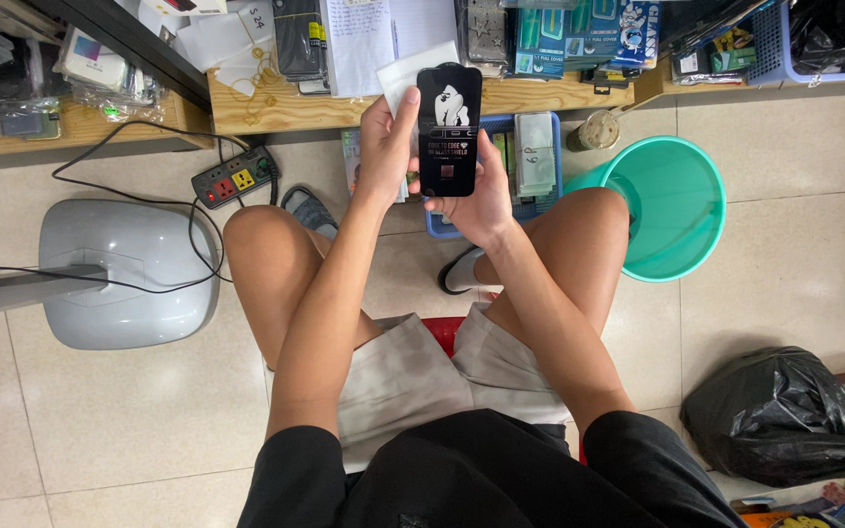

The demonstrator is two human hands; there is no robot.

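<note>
Viewpoint: I'm looking straight down from the head camera at a seated person's lap, bare knees apart over a tiled floor (110,420).

Thing in hand: a flat black rectangular pack (449,131), most likely a screen-protector sleeve with pale print on its face, held upright in front of the wooden shelf (276,110), above the gap between the knees.

Left hand (386,147): fingers closed along the pack's left edge, thumb up beside it. It also seems to pin a thin white sheet (413,68) behind the pack. I judge this grip steadies the top so the face stays toward the camera.

Right hand (481,200): cupped under the lower right corner, fingers wrapped behind, taking the weight from below.

Why held so: both hands grip only edges and back, leaving the printed face uncovered, as one would to read it.

Blue basket (540,210): on the floor just beyond the hands, with more small packs standing in it, close enough to reach without rising.

Teal bucket (682,210): beside the right knee, its rim partly hidden by the leg.

Power strip (237,179): on the floor left of the knees, its black cord running to a grey fan base (129,274).

Black plastic bag (784,416): crumpled at lower right, well apart.

Footwear: a sandal (310,210) beside the left knee.
</note>
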